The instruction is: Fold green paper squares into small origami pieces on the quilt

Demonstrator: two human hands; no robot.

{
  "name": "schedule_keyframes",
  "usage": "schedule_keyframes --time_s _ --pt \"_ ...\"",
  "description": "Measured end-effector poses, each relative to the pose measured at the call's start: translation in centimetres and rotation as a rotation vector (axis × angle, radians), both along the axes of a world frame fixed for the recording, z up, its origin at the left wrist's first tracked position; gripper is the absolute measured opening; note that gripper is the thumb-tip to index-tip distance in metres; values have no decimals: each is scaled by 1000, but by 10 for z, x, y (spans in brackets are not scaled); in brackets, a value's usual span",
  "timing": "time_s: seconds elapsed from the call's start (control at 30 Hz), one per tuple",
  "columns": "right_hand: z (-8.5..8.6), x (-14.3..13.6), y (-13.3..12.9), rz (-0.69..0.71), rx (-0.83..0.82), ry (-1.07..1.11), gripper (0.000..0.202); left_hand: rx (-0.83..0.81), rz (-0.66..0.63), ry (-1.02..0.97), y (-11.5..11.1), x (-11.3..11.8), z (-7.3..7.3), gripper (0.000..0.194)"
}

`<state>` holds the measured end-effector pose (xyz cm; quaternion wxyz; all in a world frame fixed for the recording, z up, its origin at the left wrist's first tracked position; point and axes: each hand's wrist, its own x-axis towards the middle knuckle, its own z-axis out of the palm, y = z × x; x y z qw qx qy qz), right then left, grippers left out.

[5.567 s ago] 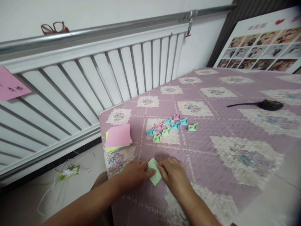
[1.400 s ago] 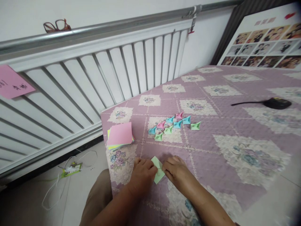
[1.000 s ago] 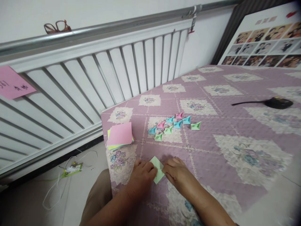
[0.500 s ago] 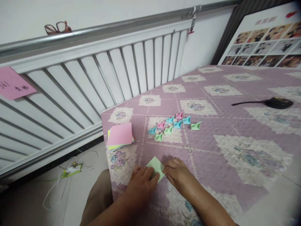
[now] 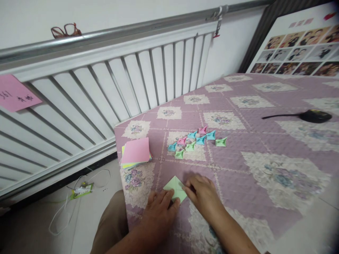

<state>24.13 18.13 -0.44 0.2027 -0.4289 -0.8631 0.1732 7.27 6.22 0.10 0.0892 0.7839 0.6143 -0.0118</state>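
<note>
A light green square of folded origami paper (image 5: 176, 187) lies on the tablecloth with one corner pointing away from me. Crease lines and folded flaps show on its top. My left hand (image 5: 160, 210) rests over its lower left side, thumb and fingers apart, the fingertips pressing it to the table. At its right corner, my right hand (image 5: 202, 192) has thumb and forefinger pinched together on the edge. Beyond the hands, several small folded paper pieces (image 5: 200, 140) in blue, pink and green stand in slanting rows. A stack of coloured paper sheets (image 5: 136, 151), pink on top, sits to the left.
A purple floral tablecloth (image 5: 230, 165) covers the table. A black object with a thin handle (image 5: 315, 116) lies at the right. Behind stands a white radiator (image 5: 127, 81) with glasses (image 5: 66, 30) above it. A power strip (image 5: 82, 190) with cables is on the floor.
My right hand's fingers have lifted and curled slightly at the paper's right corner. My left hand's thumb and forefinger have spread apart, showing more of the green paper.
</note>
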Motion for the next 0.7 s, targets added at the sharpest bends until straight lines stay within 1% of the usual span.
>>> schedule_keyframes --time_s 0.03,0.1,0.17,0.23,0.33,0.53,0.7 --pt "-1 -4 -1 -63 26 4 13 -2 2 -1 0 0 0 47" --pt "-4 -13 -3 -134 74 3 31 0 5 0 0 1 -1 47" --pt "-8 -19 -5 -157 104 -26 48 13 6 -2 1 2 -1 45" --pt "-10 -22 -6 -164 114 -69 56 33 13 -12 2 2 -1 42" --pt "-12 -23 -7 -178 106 -122 62 55 18 -48 3 2 1 38" --pt "-11 -23 -6 -220 60 -188 66 44 -18 -81 -2 -1 2 39" --pt "-7 -17 -4 -261 18 -252 64 38 26 -87 -7 1 -2 39"
